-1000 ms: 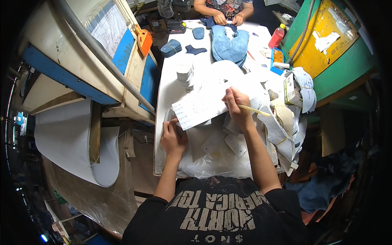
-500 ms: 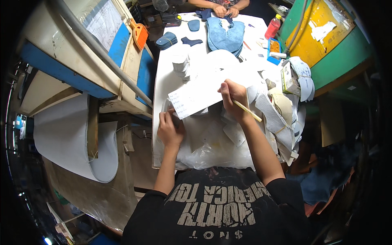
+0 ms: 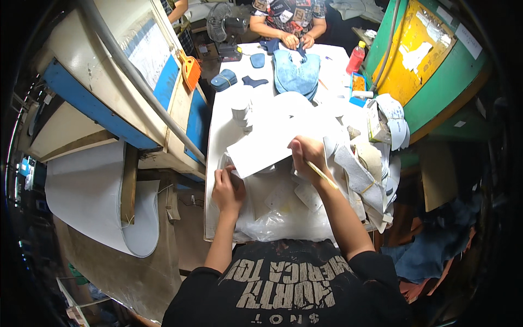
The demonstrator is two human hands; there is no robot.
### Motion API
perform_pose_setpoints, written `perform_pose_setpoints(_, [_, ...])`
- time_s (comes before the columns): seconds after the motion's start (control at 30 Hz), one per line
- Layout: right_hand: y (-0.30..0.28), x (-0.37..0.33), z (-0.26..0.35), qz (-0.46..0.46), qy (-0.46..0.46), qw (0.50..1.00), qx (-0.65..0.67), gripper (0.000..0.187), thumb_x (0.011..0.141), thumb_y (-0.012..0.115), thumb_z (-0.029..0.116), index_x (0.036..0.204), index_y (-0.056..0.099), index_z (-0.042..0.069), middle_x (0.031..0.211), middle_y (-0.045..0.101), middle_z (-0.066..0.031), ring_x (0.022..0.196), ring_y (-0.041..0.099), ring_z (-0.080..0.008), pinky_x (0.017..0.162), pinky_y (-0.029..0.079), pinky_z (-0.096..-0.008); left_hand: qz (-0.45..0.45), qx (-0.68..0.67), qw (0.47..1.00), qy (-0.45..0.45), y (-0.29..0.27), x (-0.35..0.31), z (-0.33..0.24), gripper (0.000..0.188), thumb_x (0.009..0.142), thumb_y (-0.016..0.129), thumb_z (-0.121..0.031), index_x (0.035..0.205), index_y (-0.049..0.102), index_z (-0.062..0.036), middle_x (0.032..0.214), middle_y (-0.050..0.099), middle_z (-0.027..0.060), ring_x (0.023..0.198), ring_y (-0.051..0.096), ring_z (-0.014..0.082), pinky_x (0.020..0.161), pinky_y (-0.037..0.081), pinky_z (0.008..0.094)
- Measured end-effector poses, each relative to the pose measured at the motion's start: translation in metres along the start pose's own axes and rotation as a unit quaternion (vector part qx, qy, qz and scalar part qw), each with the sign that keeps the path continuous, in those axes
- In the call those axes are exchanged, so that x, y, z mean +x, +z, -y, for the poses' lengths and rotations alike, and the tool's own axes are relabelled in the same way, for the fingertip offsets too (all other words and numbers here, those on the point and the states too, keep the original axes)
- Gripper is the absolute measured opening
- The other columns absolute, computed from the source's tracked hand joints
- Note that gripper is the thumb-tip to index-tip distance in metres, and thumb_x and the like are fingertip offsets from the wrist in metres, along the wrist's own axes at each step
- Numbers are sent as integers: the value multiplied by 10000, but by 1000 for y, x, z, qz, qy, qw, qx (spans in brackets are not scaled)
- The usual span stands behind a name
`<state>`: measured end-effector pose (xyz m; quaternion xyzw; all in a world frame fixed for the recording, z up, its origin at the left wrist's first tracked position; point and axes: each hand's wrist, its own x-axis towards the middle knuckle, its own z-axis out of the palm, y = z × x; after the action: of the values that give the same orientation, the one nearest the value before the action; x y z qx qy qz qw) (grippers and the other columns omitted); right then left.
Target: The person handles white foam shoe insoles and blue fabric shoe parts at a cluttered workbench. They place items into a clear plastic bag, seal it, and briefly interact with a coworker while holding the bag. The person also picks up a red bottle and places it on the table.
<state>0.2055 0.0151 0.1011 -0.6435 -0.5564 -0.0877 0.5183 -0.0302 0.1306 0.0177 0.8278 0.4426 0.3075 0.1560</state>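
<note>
A white sheet [image 3: 260,151] lies tilted on the table, its lower left corner beside my left hand [image 3: 227,189]. That hand's fingers are curled at the sheet's left edge, around something with a clear rim that I cannot make out. My right hand [image 3: 309,157] rests at the sheet's right end. It is closed on a slim pale yellow pen [image 3: 320,173], whose back end points down toward my wrist. The pen's tip is hidden by the hand. Beneath both forearms are crumpled clear plastic [image 3: 272,224] and pale cut pieces.
Bundled pale cut pieces [image 3: 364,177] crowd the table's right side. Beyond the sheet are a white stack [image 3: 241,113], blue pieces [image 3: 297,73] and a red bottle [image 3: 356,58]. A co-worker's hands [image 3: 298,41] handle dark fabric at the far end. A grey pipe [image 3: 147,90] slants at left.
The view has tilted up, so the table sits lower and more of the co-worker shows. Both my hands keep about the same place at the sheet. Writing on its left end no longer shows.
</note>
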Motion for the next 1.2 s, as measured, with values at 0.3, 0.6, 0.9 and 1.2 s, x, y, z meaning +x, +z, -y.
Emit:
perform_pose_setpoints(0.3, [-46,-106,33,-49,89,975,-198,240,994,734,193,810,635,75,703,574,-118,589,589,-318,551,450,-424,4,9,1000,-13,3,-2,1,410,831,743,-172,1228,642,-189,1119,611,77,929,724,369,765,591,493])
perform_pose_setpoints(0.6, [-42,-201,30,175,255,911,-274,665,656,863,192,1279,678,51,1195,703,-120,1117,638,-354,896,532,-477,12,-39,999,-27,10,1,3,352,885,701,-190,1233,649,-192,1082,618,116,979,704,396,807,578,526])
perform_pose_setpoints(0.9, [-40,-199,11,164,281,902,-285,685,739,795,120,1385,580,42,1274,668,-158,1174,621,-404,967,508,-494,155,-510,819,-214,-12,21,-1,359,1185,426,-352,1345,586,-74,965,658,11,600,534,43,534,502,236])
perform_pose_setpoints(1.2, [-73,-168,24,84,289,942,-150,369,1029,629,224,1332,630,14,1145,729,-196,1074,673,-413,918,532,-480,157,-552,792,-208,-29,25,-34,342,1077,657,-135,1387,531,-67,1021,668,22,673,547,67,628,519,270])
